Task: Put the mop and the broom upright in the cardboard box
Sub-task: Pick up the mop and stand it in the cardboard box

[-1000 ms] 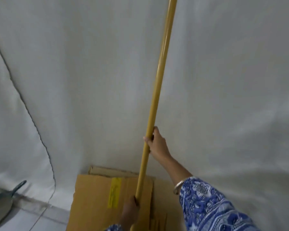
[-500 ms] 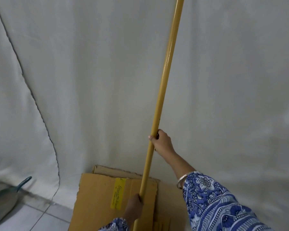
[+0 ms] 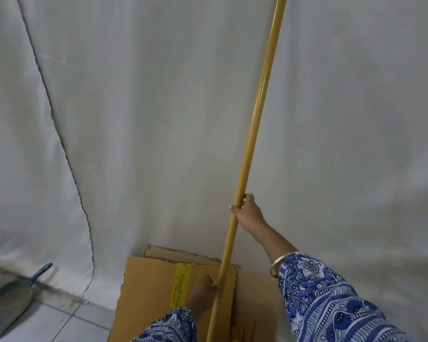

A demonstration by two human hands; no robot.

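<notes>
Head view: I am clamping both my right hand and left hand round the near-upright yellow pole, its hidden lower end dropping toward the cardboard box

Both hands, right hand & left hand, grip yellow pole over cardboard box.

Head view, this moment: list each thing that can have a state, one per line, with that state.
Long yellow pole handle: held near upright, leaning slightly; lower end out of view.
Right hand: closed round the handle, upper grip.
Left hand: gripping the handle lower down.
Brown cardboard box: flaps open, on the floor against the white sheet.
Teal dustpan: lying on the floor, untouched.
</notes>
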